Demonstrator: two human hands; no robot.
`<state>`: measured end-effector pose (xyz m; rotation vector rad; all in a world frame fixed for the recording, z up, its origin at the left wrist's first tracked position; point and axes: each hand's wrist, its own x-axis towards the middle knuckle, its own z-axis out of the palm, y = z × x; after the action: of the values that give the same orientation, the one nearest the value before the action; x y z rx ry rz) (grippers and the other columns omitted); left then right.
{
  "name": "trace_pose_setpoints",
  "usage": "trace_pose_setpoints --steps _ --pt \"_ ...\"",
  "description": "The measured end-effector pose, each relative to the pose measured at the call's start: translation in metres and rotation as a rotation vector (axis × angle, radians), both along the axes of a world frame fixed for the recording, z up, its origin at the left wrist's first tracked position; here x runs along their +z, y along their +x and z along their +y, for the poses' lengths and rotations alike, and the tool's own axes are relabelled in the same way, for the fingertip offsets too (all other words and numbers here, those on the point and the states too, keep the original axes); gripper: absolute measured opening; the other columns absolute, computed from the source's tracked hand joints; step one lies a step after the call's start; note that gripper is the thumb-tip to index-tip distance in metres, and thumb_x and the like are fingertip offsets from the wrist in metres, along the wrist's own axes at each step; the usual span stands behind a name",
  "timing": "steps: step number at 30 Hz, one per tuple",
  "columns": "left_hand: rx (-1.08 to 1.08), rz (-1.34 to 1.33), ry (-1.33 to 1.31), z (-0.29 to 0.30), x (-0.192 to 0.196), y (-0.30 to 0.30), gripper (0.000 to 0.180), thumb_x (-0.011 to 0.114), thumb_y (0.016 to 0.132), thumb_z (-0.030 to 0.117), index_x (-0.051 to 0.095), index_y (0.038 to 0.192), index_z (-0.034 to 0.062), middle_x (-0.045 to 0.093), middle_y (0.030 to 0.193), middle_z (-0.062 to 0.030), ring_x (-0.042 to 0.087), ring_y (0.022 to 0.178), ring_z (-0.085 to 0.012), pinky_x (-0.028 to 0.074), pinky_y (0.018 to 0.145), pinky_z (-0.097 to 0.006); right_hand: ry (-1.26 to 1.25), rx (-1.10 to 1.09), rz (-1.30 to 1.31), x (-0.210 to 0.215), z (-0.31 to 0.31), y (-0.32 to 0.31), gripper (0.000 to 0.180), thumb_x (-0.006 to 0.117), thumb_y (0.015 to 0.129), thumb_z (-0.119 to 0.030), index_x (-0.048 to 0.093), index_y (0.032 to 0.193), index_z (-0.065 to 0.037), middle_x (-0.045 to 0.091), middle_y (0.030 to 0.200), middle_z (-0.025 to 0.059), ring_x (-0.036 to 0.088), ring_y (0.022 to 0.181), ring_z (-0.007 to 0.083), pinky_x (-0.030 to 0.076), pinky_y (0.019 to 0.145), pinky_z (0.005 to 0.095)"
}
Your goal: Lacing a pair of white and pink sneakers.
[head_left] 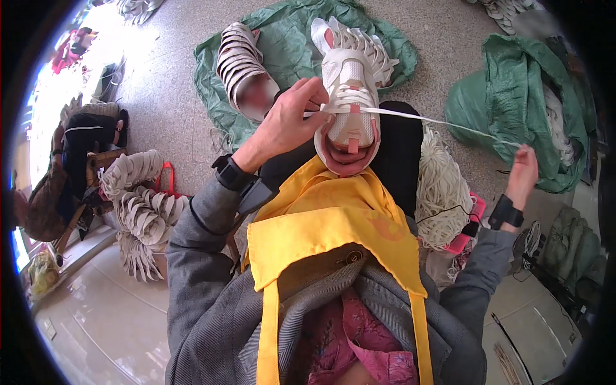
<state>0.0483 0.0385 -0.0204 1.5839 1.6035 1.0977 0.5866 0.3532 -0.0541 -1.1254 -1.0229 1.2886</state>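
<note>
A white and pink sneaker (350, 102) rests on my lap, toe pointing away, above a yellow apron (333, 218). My left hand (289, 122) grips the sneaker's left side at the lacing, fingers pinching the white shoelace (436, 120). The lace runs taut to the right, where my right hand (523, 170) holds its far end, pulled out well away from the shoe. Both wrists wear black bands.
A green sack (282, 38) lies on the floor ahead with more white sneakers (240, 67) on it. Another green sack (532, 102) stands at right. A bundle of white laces (443, 186) lies by my right knee. Stacked shoes (138, 199) and another person (70, 167) are at left.
</note>
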Motion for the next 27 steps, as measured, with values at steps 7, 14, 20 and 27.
trace_pose_setpoints --steps 7,14,20,27 --pt "0.042 0.177 0.044 -0.008 0.001 0.006 0.016 0.068 0.09 0.001 0.055 0.097 -0.0024 0.059 0.086 -0.016 0.062 0.077 -0.031 0.05 0.067 -0.038 0.082 0.486 -0.594 0.016 -0.127 -0.195 0.029 0.076 0.093 -0.012 0.071 0.122 -0.008 0.073 0.104 0.0024 0.059 0.065 0.0061 0.049 0.057 0.0247" --pt "0.088 0.189 0.03 -0.01 0.006 0.003 0.013 0.067 0.089 0.0 0.055 0.09 -0.0034 0.057 0.081 -0.0158 0.061 0.072 -0.0313 0.048 0.064 -0.038 0.633 0.778 -0.798 0.038 -0.18 -0.287 0.026 0.074 0.088 -0.004 0.07 0.114 -0.004 0.071 0.096 0.0131 0.068 0.071 0.0264 0.054 0.063 0.0362" --pt "0.115 0.281 0.092 -0.012 0.004 -0.004 0.014 0.068 0.089 0.002 0.055 0.088 -0.0024 0.057 0.081 -0.0163 0.06 0.073 -0.0363 0.047 0.065 -0.041 0.776 0.75 -0.898 0.034 -0.179 -0.287 0.011 0.068 0.093 -0.004 0.069 0.104 -0.001 0.071 0.097 0.0152 0.07 0.087 0.0368 0.056 0.073 0.0427" --pt "0.127 0.308 0.01 -0.022 0.007 -0.017 0.016 0.071 0.088 0.004 0.056 0.088 -0.0017 0.058 0.084 -0.0159 0.061 0.077 -0.0362 0.049 0.069 -0.041 0.753 0.689 -0.922 0.048 -0.168 -0.266 0.009 0.068 0.094 -0.006 0.069 0.102 -0.002 0.071 0.095 0.0148 0.07 0.086 0.0357 0.055 0.072 0.0407"
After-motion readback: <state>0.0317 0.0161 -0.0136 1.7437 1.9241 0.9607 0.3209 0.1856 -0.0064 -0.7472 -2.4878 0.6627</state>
